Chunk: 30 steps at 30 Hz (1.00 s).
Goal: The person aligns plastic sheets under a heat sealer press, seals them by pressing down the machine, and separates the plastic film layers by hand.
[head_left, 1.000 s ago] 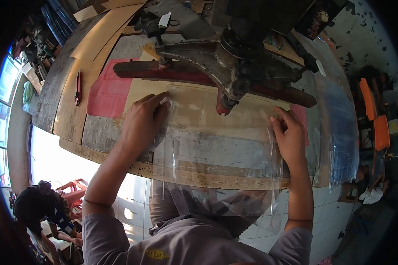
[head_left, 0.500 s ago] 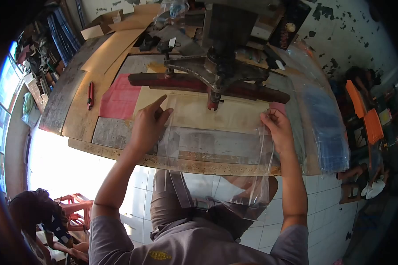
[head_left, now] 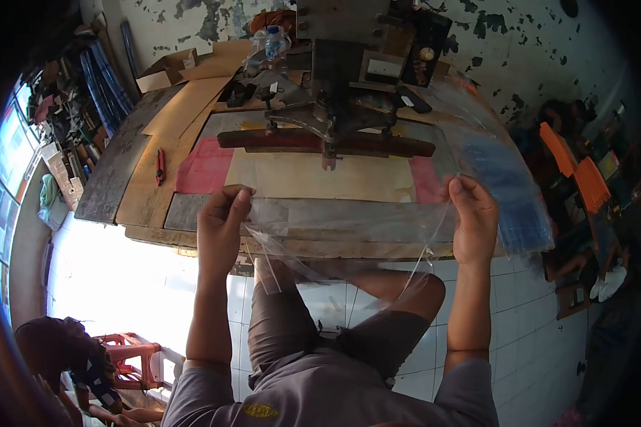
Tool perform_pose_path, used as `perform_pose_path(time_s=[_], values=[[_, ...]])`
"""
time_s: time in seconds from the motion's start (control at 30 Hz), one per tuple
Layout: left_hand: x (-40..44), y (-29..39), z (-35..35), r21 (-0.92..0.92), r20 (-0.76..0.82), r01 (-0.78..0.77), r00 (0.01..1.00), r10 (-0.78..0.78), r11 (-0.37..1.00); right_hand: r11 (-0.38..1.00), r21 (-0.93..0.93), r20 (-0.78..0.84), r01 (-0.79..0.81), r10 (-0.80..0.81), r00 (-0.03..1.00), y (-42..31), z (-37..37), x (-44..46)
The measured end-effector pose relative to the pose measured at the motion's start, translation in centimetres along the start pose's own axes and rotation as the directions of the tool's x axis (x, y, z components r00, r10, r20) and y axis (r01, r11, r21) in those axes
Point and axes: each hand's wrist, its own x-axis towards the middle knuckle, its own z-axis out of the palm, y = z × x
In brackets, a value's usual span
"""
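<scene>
A clear plastic sheet (head_left: 342, 231) is stretched between my two hands in front of the machine, its lower part hanging past the table edge. My left hand (head_left: 223, 220) pinches its upper left corner between thumb and fingers. At the upper right corner my right hand (head_left: 471, 217) pinches it the same way. Behind the sheet, a cream panel (head_left: 327, 176) lies on the work surface, with pink material (head_left: 205, 167) showing at both ends. A dark red press bar (head_left: 335, 144) of the machine spans above the panel's back edge.
A red cutter (head_left: 160, 167) lies on the wooden table (head_left: 139, 188) at the left. Cardboard (head_left: 185, 107) and a water bottle (head_left: 273, 43) are at the back. Bluish plastic sheets (head_left: 513, 203) lie at the right. A person (head_left: 60, 349) is at the lower left, another at the far right.
Both hands have drawn back from the machine toward my body with the clear sheet and moved farther apart. My left fingers have closed on the sheet's corner. The view has tilted up.
</scene>
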Motion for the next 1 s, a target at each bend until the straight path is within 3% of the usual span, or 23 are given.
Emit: perform_pose_path(time_s=[0.13, 1.0], values=[[-0.8, 2.0, 0.5, -0.079, -0.084, -0.132, 0.989, 0.125, 0.988, 0.999, -0.023, -0.005, 0.037, -0.037, 0.999, -1.8, 0.9, -0.7], [-2.4, 3.2, -1.1, -0.075, -0.139, -0.168, 0.978, 0.157, 0.983, 0.992, -0.026, -0.125, 0.124, -0.126, 0.984, -4.4, 2.4, -1.8]])
